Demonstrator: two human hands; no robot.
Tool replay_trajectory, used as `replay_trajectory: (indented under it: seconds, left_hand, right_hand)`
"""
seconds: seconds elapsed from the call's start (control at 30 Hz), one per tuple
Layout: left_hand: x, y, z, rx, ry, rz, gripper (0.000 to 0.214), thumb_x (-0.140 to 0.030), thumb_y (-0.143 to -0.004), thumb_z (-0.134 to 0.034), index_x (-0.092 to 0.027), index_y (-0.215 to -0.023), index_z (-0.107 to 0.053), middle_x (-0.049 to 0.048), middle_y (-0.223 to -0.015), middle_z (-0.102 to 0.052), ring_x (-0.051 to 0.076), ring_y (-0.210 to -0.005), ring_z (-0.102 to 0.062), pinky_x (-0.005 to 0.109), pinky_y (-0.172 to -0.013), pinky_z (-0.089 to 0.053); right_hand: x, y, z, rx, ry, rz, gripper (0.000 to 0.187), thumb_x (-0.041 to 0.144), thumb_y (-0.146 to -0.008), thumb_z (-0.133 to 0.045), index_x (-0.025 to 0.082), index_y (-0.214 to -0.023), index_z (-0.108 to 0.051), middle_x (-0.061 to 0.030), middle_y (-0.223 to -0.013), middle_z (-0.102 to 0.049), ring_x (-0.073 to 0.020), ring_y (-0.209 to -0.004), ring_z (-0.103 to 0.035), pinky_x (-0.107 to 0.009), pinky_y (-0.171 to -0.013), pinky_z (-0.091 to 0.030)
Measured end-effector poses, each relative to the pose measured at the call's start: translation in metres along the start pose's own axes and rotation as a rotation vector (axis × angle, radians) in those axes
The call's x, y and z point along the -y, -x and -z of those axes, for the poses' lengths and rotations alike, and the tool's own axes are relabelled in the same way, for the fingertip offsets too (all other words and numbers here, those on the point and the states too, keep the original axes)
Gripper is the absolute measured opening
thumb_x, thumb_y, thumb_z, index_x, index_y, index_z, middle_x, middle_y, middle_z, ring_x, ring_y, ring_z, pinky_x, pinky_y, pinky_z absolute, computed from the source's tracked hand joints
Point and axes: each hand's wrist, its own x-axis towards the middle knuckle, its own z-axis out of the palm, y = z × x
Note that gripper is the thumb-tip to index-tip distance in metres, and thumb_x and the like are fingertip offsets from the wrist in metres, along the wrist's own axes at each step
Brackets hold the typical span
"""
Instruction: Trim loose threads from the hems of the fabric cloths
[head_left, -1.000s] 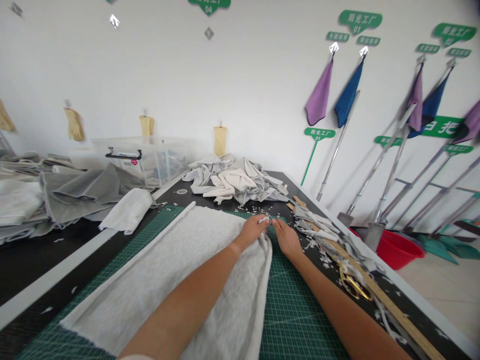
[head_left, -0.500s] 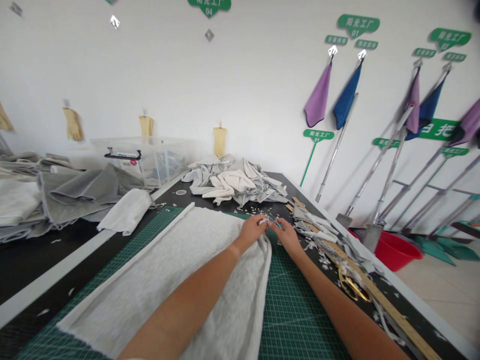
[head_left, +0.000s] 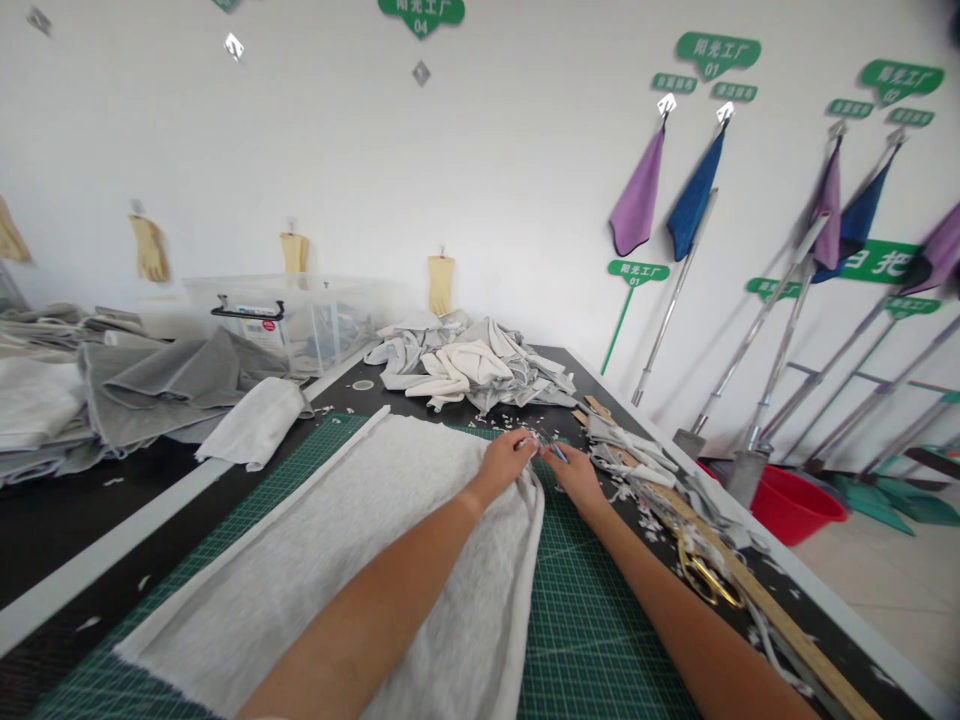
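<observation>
A light grey piece of fabric [head_left: 330, 530] lies spread over the green cutting mat [head_left: 592, 600], its side edges folded into long rolls. At its far right corner my left hand [head_left: 510, 458] is closed, pinching the cloth. Close beside it, just to the right, my right hand [head_left: 576, 478] is closed around a small blue tool [head_left: 558, 452], whose tip points at the pinched corner. The tool's kind is too small to make out. My left forearm crosses over the fabric.
Beyond the mat sits a heap of grey cloth pieces [head_left: 480, 360]. Stacked fabric [head_left: 165, 380] and a clear plastic box [head_left: 300, 320] stand left. Along the right edge lie scraps [head_left: 630, 450], a wooden strip [head_left: 780, 600] and gold-handled scissors [head_left: 705, 580]. A red basin [head_left: 795, 500] is on the floor.
Both hands stay at the fabric's corner. My right hand and the blue tool have shifted slightly, with the tool's angle changed a little. The fabric lies as before.
</observation>
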Motion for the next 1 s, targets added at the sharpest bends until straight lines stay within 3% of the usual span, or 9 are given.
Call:
replay_trajectory:
  seconds: [0.4,0.73,1.0]
  left_hand:
    - [-0.002,0.000,0.001,-0.014,0.001,-0.006,0.031,-0.043,-0.091,-0.050,-0.020,-0.090,-0.070,0.0010,-0.084,-0.068,0.015,-0.077,-0.058,0.024,-0.073,-0.042]
    - [-0.004,0.000,0.002,-0.009,-0.001,-0.033,0.041,-0.046,-0.095,-0.044,-0.017,-0.079,-0.069,0.0010,-0.073,-0.064,0.014,-0.069,-0.054,0.023,-0.065,-0.037]
    - [-0.006,0.001,0.003,-0.068,-0.021,-0.008,0.043,-0.045,-0.097,-0.040,-0.016,-0.086,-0.070,0.0029,-0.082,-0.069,0.015,-0.077,-0.058,0.024,-0.071,-0.042]
  right_hand:
    - [-0.016,-0.006,-0.003,-0.025,-0.003,0.021,0.052,0.066,-0.079,-0.056,0.017,-0.087,-0.071,0.0033,-0.053,-0.050,-0.0126,-0.051,-0.044,-0.023,-0.050,-0.034]
    - [-0.022,-0.009,-0.004,-0.019,-0.002,0.024,0.054,0.069,-0.080,-0.055,0.017,-0.080,-0.071,0.0011,-0.054,-0.051,-0.0142,-0.055,-0.046,-0.023,-0.052,-0.034]
    - [-0.030,-0.014,-0.004,-0.040,0.015,0.088,0.043,0.059,-0.082,-0.059,0.018,-0.083,-0.072,0.0006,-0.068,-0.061,-0.0161,-0.067,-0.052,-0.024,-0.062,-0.036]
